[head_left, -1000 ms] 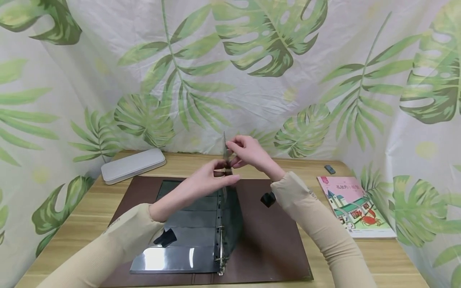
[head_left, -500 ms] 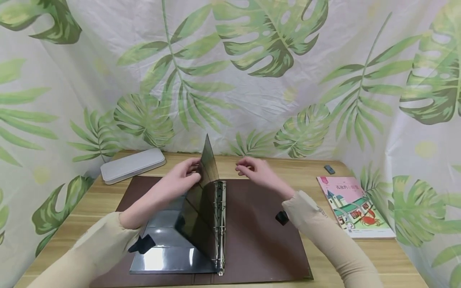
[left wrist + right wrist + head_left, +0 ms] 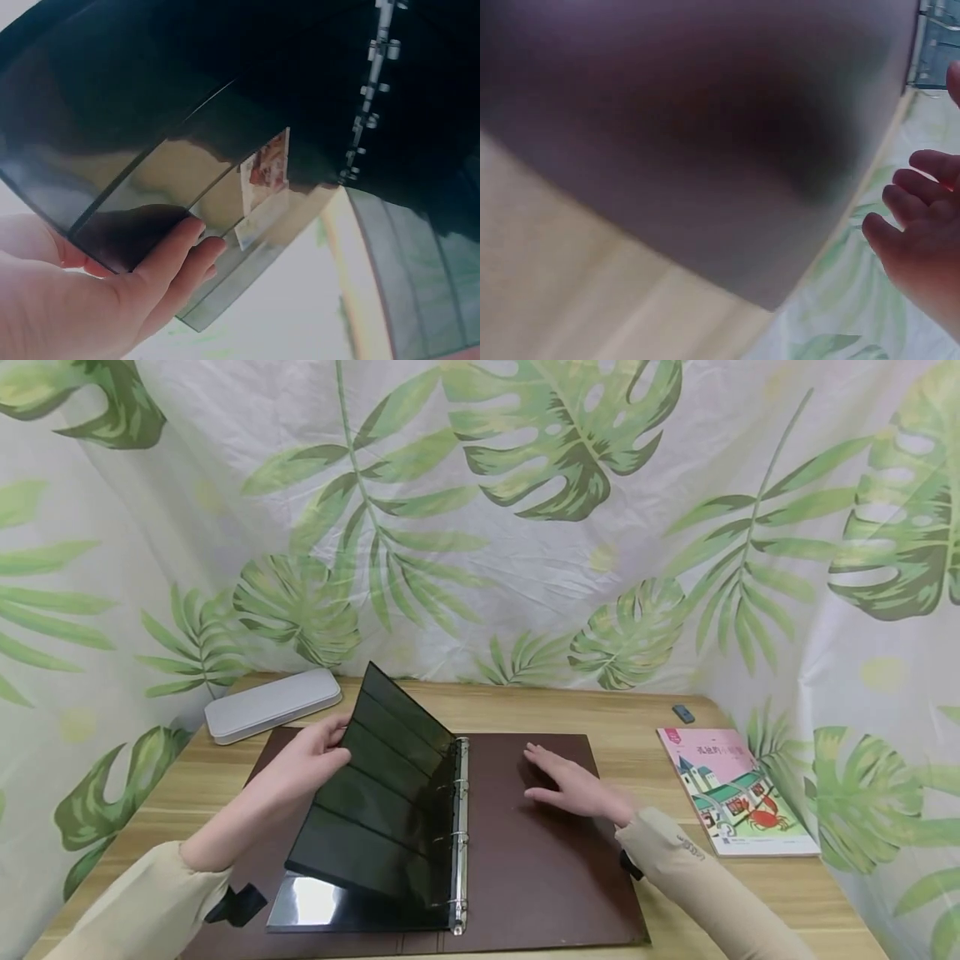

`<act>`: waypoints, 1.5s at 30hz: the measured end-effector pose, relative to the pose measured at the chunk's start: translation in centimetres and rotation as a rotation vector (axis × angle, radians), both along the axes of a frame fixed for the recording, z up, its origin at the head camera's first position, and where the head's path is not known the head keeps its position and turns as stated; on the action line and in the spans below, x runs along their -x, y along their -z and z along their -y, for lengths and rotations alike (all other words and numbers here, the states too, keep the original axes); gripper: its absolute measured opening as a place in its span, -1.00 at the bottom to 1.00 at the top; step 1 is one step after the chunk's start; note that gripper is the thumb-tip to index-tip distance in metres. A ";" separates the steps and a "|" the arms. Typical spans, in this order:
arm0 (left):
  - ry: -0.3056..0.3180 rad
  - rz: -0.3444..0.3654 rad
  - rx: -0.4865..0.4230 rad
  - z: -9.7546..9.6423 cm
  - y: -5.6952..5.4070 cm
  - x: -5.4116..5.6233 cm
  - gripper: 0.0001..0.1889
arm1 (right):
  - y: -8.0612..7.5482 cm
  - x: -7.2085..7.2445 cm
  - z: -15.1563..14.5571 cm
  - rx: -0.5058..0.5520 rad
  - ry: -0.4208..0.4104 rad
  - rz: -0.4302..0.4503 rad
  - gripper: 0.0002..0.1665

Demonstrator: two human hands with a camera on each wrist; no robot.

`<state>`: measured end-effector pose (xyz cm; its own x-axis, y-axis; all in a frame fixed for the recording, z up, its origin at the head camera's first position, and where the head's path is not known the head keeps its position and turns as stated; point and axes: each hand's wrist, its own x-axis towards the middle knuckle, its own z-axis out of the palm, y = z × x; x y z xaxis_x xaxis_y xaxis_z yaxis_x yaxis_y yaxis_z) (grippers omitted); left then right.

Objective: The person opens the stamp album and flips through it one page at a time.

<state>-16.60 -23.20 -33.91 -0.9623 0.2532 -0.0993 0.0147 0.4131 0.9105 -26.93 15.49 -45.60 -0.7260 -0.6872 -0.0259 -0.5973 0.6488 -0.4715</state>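
Observation:
A brown ring binder [image 3: 540,877] lies spread on the table, with a row of metal rings [image 3: 461,835] along its spine. My left hand [image 3: 300,760] pinches the outer edge of a glossy black pocket page [image 3: 382,777], thumb on one face and fingers on the other in the left wrist view. This page stands tilted over the binder's left side, above another dark page [image 3: 307,906]. A small coloured patch [image 3: 264,180] shows on it; whether picture or reflection I cannot tell. My right hand [image 3: 570,785] holds nothing, fingers extended over the right cover.
A light grey flat case [image 3: 273,703] sits at the back left of the wooden table [image 3: 622,714]. To the right lie a pink illustrated book [image 3: 738,797] and a small dark blue object [image 3: 683,713]. Leaf-patterned fabric [image 3: 525,568] hangs behind.
Both hands were together at the upright page; the right hand has let go and moved right, its fingers straightening. My left hand has swung the page leftward and down.

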 end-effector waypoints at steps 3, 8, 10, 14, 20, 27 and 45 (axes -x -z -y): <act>-0.016 0.012 -0.016 1.0 0.9 -0.3 -0.36 | 0.9 0.1 -0.5 -0.015 -0.004 0.012 0.00; -0.026 0.034 -0.027 2.5 2.5 -0.8 -0.36 | 2.0 0.3 -1.3 -0.035 -0.006 0.019 0.13; -0.033 0.047 -0.030 3.1 3.1 -0.9 -0.37 | 2.2 0.3 -1.4 -0.046 -0.009 0.015 0.15; -0.056 0.087 -0.058 4.0 4.3 -1.1 -0.38 | 2.3 0.4 -1.5 -0.058 -0.015 0.019 0.16; -0.080 0.101 -0.090 5.3 6.3 -1.1 -0.38 | 2.5 0.6 -1.6 -0.066 -0.022 0.006 0.14; -0.085 0.178 -0.105 6.9 8.3 -1.0 -0.38 | 2.6 0.5 -1.6 -0.053 -0.024 0.011 0.14; -0.247 0.001 0.390 6.5 11.8 -0.8 -0.38 | 2.9 0.4 -1.6 -0.060 -0.024 0.014 0.15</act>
<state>-15.79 -29.75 -45.66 -0.9890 -0.0404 -0.1422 -0.1279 0.7158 0.6865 -27.37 17.09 -48.45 -0.7086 -0.7014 -0.0775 -0.6065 0.6615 -0.4410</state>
